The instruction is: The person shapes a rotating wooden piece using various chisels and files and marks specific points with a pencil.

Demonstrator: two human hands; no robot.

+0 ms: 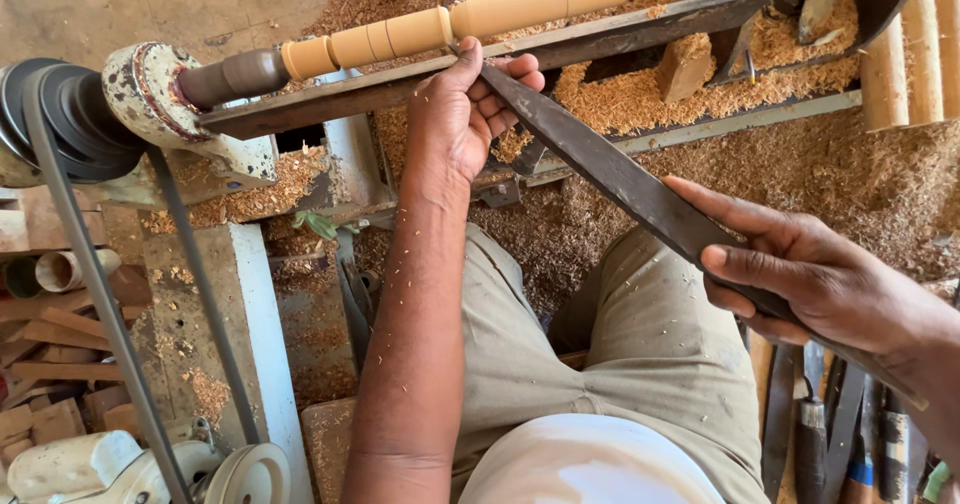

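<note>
The person sits at a wood lathe with a long dark chisel (610,169) running diagonally between both hands. The left hand (465,114) sits up front with its fingers curled over the blade near the tip, pressing it onto the metal tool rest (600,36). The right hand (800,269) is lower and nearer the body, wrapped shut around the handle end. The chisel tip touches the pale wooden spindle (470,16), which lies across the top just beyond the left hand, already shaped with rings and grooves. A belt (90,264) runs down from the dark pulley (60,124) on the left. Sawdust (850,174) is piled all over the bench, and more chisels (830,434) lie by the right knee.
</note>
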